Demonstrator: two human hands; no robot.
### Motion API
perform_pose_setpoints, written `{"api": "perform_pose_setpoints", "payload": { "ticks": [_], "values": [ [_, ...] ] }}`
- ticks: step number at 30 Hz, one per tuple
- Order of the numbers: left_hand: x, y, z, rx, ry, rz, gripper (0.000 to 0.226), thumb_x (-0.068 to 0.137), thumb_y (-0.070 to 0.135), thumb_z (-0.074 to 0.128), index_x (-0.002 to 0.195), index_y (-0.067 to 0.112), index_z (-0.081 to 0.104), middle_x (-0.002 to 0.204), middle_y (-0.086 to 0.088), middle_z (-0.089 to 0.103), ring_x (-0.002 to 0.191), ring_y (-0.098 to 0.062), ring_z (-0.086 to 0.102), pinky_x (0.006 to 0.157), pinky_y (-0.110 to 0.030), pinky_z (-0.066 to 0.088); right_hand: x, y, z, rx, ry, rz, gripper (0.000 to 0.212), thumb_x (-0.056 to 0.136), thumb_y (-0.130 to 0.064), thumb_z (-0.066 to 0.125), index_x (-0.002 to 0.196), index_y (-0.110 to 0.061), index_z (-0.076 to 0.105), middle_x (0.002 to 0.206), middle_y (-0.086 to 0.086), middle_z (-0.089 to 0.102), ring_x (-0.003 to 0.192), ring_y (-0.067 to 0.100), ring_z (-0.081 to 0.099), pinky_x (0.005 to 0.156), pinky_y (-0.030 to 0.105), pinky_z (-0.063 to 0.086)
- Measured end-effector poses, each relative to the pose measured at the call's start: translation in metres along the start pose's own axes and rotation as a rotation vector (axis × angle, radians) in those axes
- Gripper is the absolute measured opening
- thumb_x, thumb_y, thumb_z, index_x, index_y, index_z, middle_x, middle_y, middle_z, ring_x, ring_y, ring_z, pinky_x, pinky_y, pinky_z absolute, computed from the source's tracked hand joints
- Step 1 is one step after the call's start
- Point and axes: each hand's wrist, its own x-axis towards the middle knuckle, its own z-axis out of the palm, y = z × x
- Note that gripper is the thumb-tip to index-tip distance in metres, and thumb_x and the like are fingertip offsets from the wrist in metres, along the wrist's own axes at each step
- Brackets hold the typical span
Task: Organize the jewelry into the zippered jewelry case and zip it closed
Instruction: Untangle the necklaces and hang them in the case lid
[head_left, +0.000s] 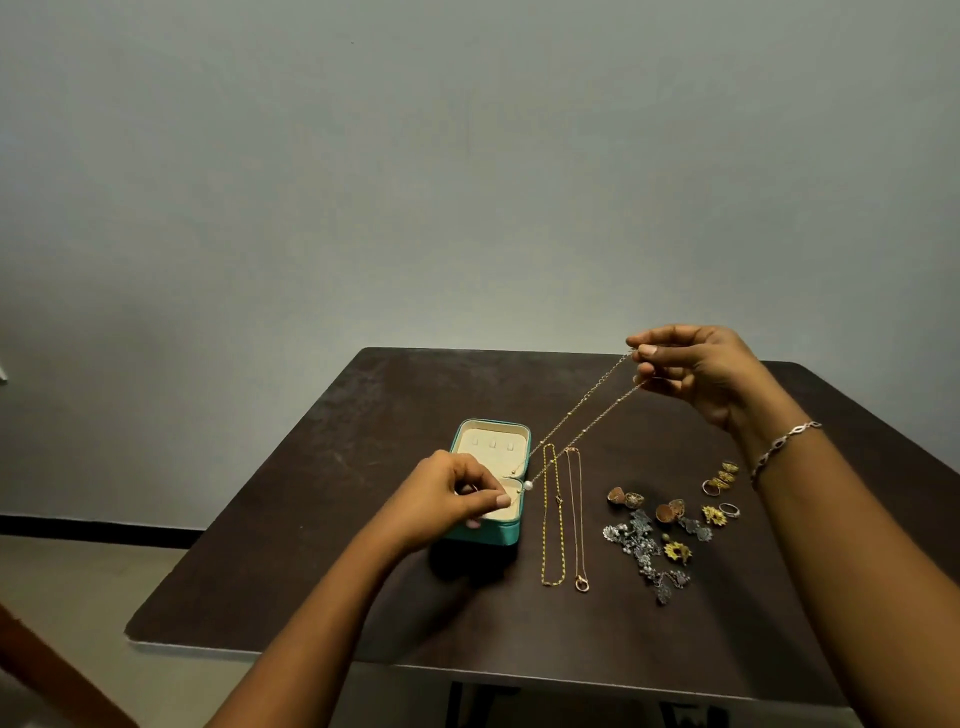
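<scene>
A teal zippered jewelry case (470, 535) lies open on the dark table (363, 571), its cream lining showing. A thin gold necklace with a white pearl (582, 421) stretches taut between my hands. My right hand (696, 374) pinches its upper end high above the table. My left hand (447, 499) rests over the case's near half and pinches the lower end beside the pearl. To the right of the case lie a yellow-gold chain (552, 514) and a finer rose-gold chain (576, 519), both stretched straight.
Right of the chains sits a cluster of earrings and silver pieces (649, 545), with several rings (719, 486) further right under my right forearm. A bracelet is on my right wrist. The table's near edge (363, 657) runs across the bottom; a grey wall stands behind.
</scene>
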Motion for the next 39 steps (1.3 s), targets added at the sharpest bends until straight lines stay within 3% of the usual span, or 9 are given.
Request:
{"api": "perform_pose_setpoints", "payload": {
  "ticks": [3, 7, 18, 21, 23, 26, 30, 34, 39],
  "values": [
    [0.000, 0.004, -0.004, 0.147, 0.005, 0.063, 0.003, 0.078, 0.015, 0.072, 0.075, 0.015, 0.072, 0.077, 0.004, 0.066, 0.074, -0.008, 0.058, 0.069, -0.020, 0.044, 0.002, 0.005, -0.007, 0.017, 0.060, 0.021, 0.017, 0.085, 0.009, 0.051, 0.081, -0.002, 0.063, 0.072, 0.008, 0.062, 0.051, 0.009, 0.061, 0.052, 0.020, 0.055],
    [-0.002, 0.007, -0.006, 0.172, 0.035, 0.061, 0.003, 0.080, 0.014, 0.070, 0.077, 0.013, 0.071, 0.072, 0.009, 0.065, 0.066, 0.005, 0.057, 0.061, -0.007, 0.041, 0.002, 0.008, -0.014, -0.020, 0.105, 0.010, 0.018, 0.085, 0.009, 0.052, 0.080, -0.004, 0.063, 0.073, 0.008, 0.062, 0.059, 0.014, 0.058, 0.052, 0.020, 0.055],
    [-0.005, 0.031, 0.007, 0.042, 0.108, 0.183, 0.003, 0.083, 0.017, 0.067, 0.082, 0.018, 0.069, 0.079, 0.009, 0.068, 0.070, 0.006, 0.059, 0.066, -0.018, 0.046, -0.006, -0.032, -0.015, -0.330, -0.067, -0.133, 0.013, 0.085, 0.006, 0.054, 0.091, 0.000, 0.065, 0.073, 0.008, 0.061, 0.054, 0.008, 0.060, 0.057, 0.019, 0.055],
    [-0.007, 0.042, 0.009, -0.106, 0.213, 0.211, 0.008, 0.083, 0.020, 0.065, 0.090, 0.018, 0.068, 0.090, 0.006, 0.068, 0.085, 0.002, 0.062, 0.071, -0.027, 0.051, -0.015, -0.045, -0.009, -0.336, -0.145, -0.156, 0.014, 0.085, 0.005, 0.054, 0.089, -0.001, 0.066, 0.072, 0.007, 0.063, 0.056, 0.010, 0.061, 0.057, 0.019, 0.055],
    [-0.008, 0.050, 0.010, -0.255, 0.249, 0.229, 0.021, 0.081, 0.026, 0.061, 0.099, 0.016, 0.066, 0.098, 0.003, 0.069, 0.093, 0.000, 0.062, 0.074, -0.019, 0.052, -0.023, -0.051, -0.002, -0.333, -0.218, -0.168, 0.015, 0.085, 0.004, 0.054, 0.086, -0.004, 0.067, 0.070, 0.004, 0.064, 0.056, 0.009, 0.061, 0.056, 0.019, 0.054],
    [-0.010, 0.057, 0.011, -0.434, 0.247, 0.245, 0.029, 0.083, 0.020, 0.056, 0.110, 0.011, 0.061, 0.106, 0.000, 0.069, 0.099, -0.002, 0.063, 0.078, -0.012, 0.048, -0.033, -0.053, 0.011, -0.304, -0.354, -0.174, 0.016, 0.084, 0.005, 0.054, 0.084, -0.005, 0.067, 0.064, 0.000, 0.066, 0.055, 0.008, 0.061, 0.056, 0.020, 0.054],
    [-0.012, 0.061, 0.012, -0.579, 0.164, 0.211, 0.041, 0.077, 0.025, 0.058, 0.116, 0.012, 0.059, 0.107, -0.002, 0.070, 0.105, -0.010, 0.063, 0.090, -0.021, 0.050, -0.044, -0.044, 0.028, -0.290, -0.530, -0.169, 0.016, 0.082, 0.005, 0.054, 0.086, -0.004, 0.066, 0.064, 0.000, 0.067, 0.058, 0.010, 0.061, 0.058, 0.021, 0.054],
    [-0.015, 0.067, 0.013, -0.612, 0.100, 0.202, 0.037, 0.075, 0.025, 0.059, 0.110, 0.012, 0.062, 0.098, -0.006, 0.072, 0.095, -0.019, 0.068, 0.083, -0.026, 0.054, -0.047, -0.023, 0.042, -0.306, -0.616, -0.173, 0.016, 0.081, 0.005, 0.057, 0.086, -0.007, 0.067, 0.067, 0.001, 0.068, 0.060, 0.010, 0.062, 0.060, 0.022, 0.053],
    [-0.017, 0.065, 0.016, -0.430, 0.120, 0.182, 0.010, 0.085, 0.009, 0.059, 0.088, 0.003, 0.067, 0.059, 0.001, 0.063, 0.059, -0.008, 0.061, 0.059, -0.018, 0.051, -0.047, 0.000, 0.053, -0.327, -0.558, -0.213, 0.012, 0.080, 0.004, 0.062, 0.084, -0.007, 0.067, 0.065, -0.001, 0.067, 0.059, 0.008, 0.061, 0.057, 0.019, 0.050]
  ]
}}
